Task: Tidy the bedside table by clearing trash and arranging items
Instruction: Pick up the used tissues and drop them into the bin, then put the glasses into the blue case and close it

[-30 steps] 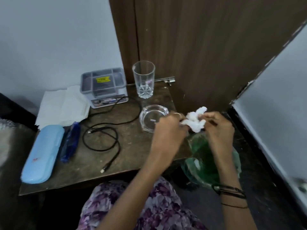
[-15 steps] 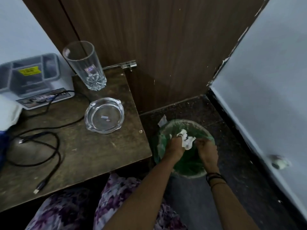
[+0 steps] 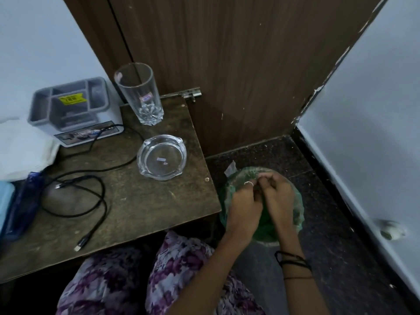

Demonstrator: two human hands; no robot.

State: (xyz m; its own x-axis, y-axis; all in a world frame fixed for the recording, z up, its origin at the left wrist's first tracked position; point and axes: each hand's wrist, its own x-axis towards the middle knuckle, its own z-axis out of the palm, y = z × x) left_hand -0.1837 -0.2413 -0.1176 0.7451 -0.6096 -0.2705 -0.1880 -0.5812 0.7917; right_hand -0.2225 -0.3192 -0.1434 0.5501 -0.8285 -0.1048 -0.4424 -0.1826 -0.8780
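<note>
Presently, on the table (image 3: 141, 208) I count one tall drinking glass (image 3: 139, 94), upright at the back corner; one glass ashtray (image 3: 161, 157) in front of it; one grey organiser box (image 3: 75, 110) to the left; one black cable (image 3: 91, 178) looped across the middle, its plug near the front edge; one white paper sheet (image 3: 22, 148); one dark blue packet (image 3: 21, 201); and one light blue case (image 3: 5, 201), cut off by the left edge of the view. On the floor beside the table stands one bin lined with a green bag (image 3: 295, 210).

My left hand (image 3: 244, 205) and right hand (image 3: 278, 196) are both over the bin's mouth, side by side and touching, fingers curled inward with the tips pressed together. I cannot tell whether either grip holds anything: the fingers hide whatever lies between them. One ring shows on my left hand; dark bands circle my right wrist. No tissue is visible; the bin's interior is mostly covered by my hands. A small pale object by the right wall is too blurred to identify.
</note>
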